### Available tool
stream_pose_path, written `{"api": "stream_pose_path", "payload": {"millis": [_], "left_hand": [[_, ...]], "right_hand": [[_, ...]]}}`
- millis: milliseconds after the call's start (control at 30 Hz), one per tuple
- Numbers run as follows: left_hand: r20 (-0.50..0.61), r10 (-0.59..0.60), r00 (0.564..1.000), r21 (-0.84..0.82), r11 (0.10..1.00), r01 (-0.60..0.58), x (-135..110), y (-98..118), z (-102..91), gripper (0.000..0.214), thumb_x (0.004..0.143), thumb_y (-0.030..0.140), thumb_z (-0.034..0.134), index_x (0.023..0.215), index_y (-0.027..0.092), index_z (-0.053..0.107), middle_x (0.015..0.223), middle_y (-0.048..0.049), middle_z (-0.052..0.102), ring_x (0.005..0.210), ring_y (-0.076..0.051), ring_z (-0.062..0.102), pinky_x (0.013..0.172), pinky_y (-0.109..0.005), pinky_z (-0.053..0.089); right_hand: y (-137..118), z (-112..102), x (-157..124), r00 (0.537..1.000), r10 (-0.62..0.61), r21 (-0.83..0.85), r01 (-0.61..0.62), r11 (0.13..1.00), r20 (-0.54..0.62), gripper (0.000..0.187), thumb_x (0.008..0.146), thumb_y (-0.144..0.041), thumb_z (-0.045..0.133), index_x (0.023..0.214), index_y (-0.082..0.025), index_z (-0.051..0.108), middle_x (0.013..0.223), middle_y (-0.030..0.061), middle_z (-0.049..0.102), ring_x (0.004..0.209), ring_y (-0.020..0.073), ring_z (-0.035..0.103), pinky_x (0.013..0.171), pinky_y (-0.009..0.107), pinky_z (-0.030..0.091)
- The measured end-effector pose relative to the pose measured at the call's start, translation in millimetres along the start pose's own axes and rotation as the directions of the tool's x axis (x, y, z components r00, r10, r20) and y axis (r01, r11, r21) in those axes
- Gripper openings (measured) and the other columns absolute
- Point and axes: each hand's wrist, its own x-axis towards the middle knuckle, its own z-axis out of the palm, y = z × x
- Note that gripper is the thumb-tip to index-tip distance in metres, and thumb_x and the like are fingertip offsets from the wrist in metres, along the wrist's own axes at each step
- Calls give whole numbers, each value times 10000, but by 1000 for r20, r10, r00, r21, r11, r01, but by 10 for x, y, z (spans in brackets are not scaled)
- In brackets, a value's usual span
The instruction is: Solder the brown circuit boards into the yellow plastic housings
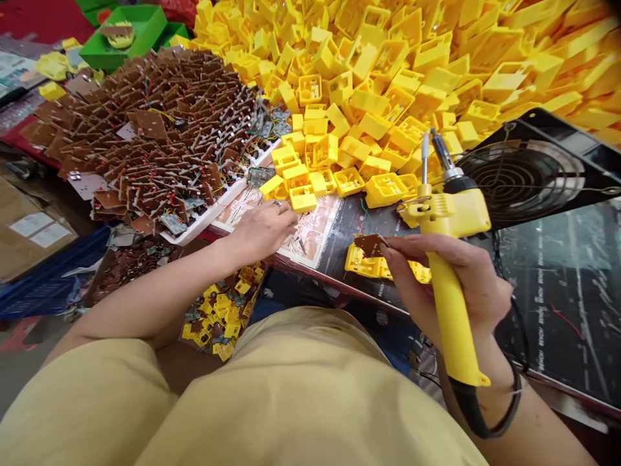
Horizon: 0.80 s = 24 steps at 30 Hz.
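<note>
- Reading "BENCH" in white capitals, repeated along the black bench top (553,291), to the right of the right hand (480,285) and again between both hands.
- Seeing white labels (33,223) on a cardboard box (24,194) to the left of the left forearm, too small for reading.
- Facing a large heap of yellow cases (378,84) beyond both hands, spilling down to the left fingers.
- Passing a heap of brown boards (155,136) beyond and left of the left hand (266,223), behind a white tray edge (208,213), with green trays (140,32) farther off.
- Blocking the bench beyond the right hand with a black fan (524,175), near the soldering gun (451,217).
- Pinching a small circuit board (369,244) between right thumb and forefinger, above a row of cases (363,264) and near thin red and green wires.
- Resting the soldering gun across the same hand, pointing its metal tip (442,152) away from the body, running the handle's long axis back toward the wrist.
- Extending the circuit board leftward from the right thumb, lying roughly crosswise.
- Curling the left fingers beside the nearest cases; cannot tell a grip from a touch.
</note>
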Motion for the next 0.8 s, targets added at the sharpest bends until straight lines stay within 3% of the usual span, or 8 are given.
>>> {"api": "stream_pose_path", "payload": {"millis": [133,267,333,467,533,600,700,800], "left_hand": [[74,270,960,-426,879,-214,-118,169,-126,220,950,258,538,1040,191,727,953,-46,759,851,-163,698,808,-269,526],[-249,7,968,-670,721,-177,-18,476,-116,351,908,344,601,1186,147,684,1274,-128,668,1199,-240,616,1059,-367,456],[-249,-162,955,-869,472,-147,107,676,-44,378,866,390,662,1150,144,698,1270,-128,670,1235,-244,598,1094,-368,437],[74,-300,951,-952,-304,-22,312,962,90,339,742,503,773,846,184,722,860,-37,757,918,-193,718,890,-324,559],[190,-250,949,-891,-451,60,346,947,89,394,633,514,843,791,181,703,726,0,712,746,-152,700,753,-282,574],[247,-205,947,-926,-337,168,346,817,38,371,633,475,842,793,169,705,637,21,658,565,-93,609,573,-212,514],[234,-121,965,-942,218,255,332,553,-60,188,742,316,748,832,152,727,577,28,623,470,-65,505,471,-184,400],[107,-17,994,-720,688,89,351,413,-87,106,794,187,655,858,151,731,692,5,700,606,-92,602,593,-197,450]], "right_hand": [[1,-17,17,999,12,6,-12,1000,-29,316,815,-147,741,1080,-220,586,897,0,721,725,163,709,594,233,580],[-52,-31,-5,999,-23,-21,22,1000,-38,289,817,-140,738,1053,-214,588,860,-5,720,679,151,701,602,219,574],[-94,-11,-52,999,-6,-9,6,1000,-32,280,829,-133,726,1058,-219,589,875,-2,721,692,153,703,638,226,581],[-120,46,-184,998,29,31,-28,999,-52,336,824,-106,721,1099,-229,572,895,0,719,725,160,708,689,236,598],[-61,25,-234,999,17,53,-14,998,-43,373,820,-117,733,1127,-228,553,914,5,721,735,161,710,699,238,604],[51,-43,-256,999,5,98,-9,995,39,428,818,-172,757,1173,-219,524,1022,43,715,830,183,715,754,271,612],[256,-144,-243,971,-31,70,14,997,239,512,826,-335,763,1235,-195,487,1211,130,644,1108,280,643,895,429,583],[375,-93,-222,926,-95,-11,107,994,365,478,865,-394,711,1248,-204,496,1113,104,665,1100,282,636,948,476,536]]}}
